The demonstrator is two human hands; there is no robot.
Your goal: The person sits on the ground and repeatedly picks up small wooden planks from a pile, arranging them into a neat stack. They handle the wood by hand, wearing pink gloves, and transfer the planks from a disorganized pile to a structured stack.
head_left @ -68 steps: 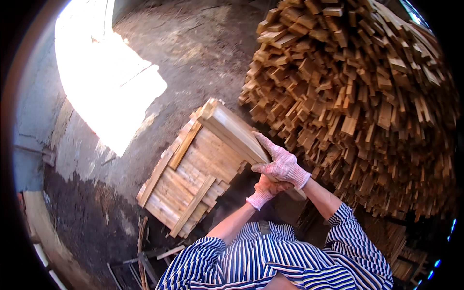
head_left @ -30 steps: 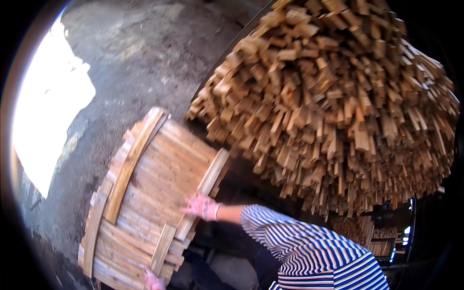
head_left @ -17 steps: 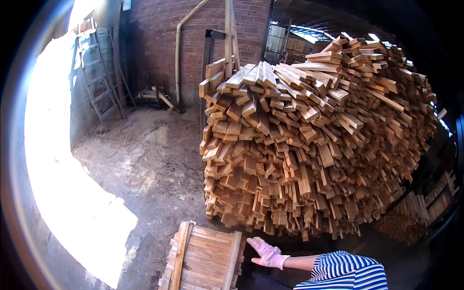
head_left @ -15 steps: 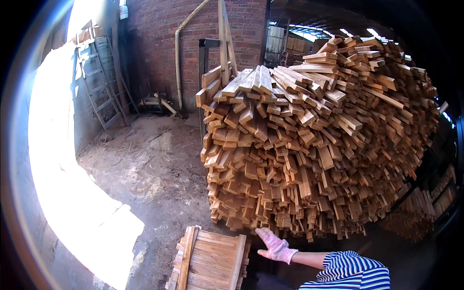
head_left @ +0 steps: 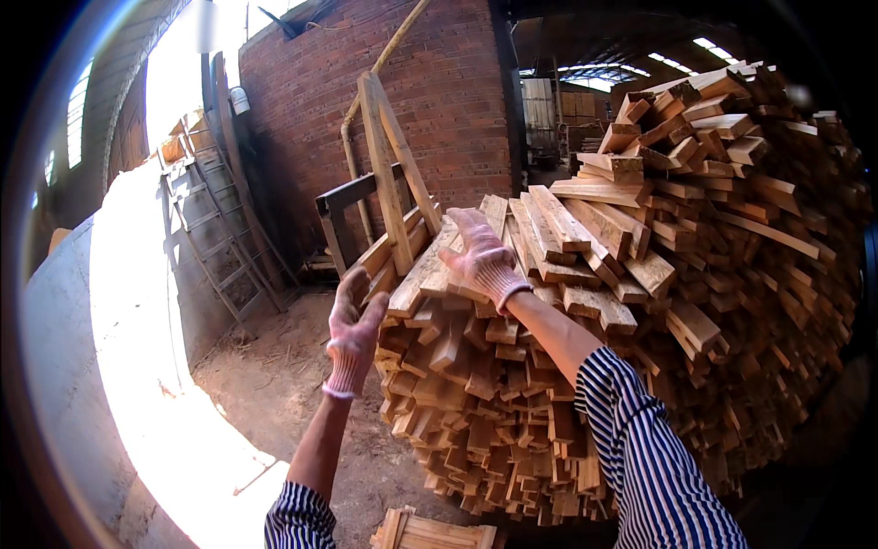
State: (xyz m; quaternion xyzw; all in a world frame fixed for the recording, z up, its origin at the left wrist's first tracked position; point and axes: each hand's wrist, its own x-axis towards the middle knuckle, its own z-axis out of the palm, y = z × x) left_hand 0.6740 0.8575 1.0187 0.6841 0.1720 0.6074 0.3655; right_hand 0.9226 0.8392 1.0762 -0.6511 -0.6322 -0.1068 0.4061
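Wood pile (head_left: 585,366): big stack of short boards.
Right hand (head_left: 482,257): fingers spread flat on top boards.
Left hand (head_left: 354,331): fingers wide — just beside the pile's end.

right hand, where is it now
In the head view, the right hand rests on the top planks of the wood stack, centre frame, right of the raised left hand.

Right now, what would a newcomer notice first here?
A huge stack of wooden slats fills the middle and right. Both gloved hands reach up to its near end: the right hand lies on the top slats, the left hand is open beside its edge. Behind stands a brick wall, with a ladder leaning at left.
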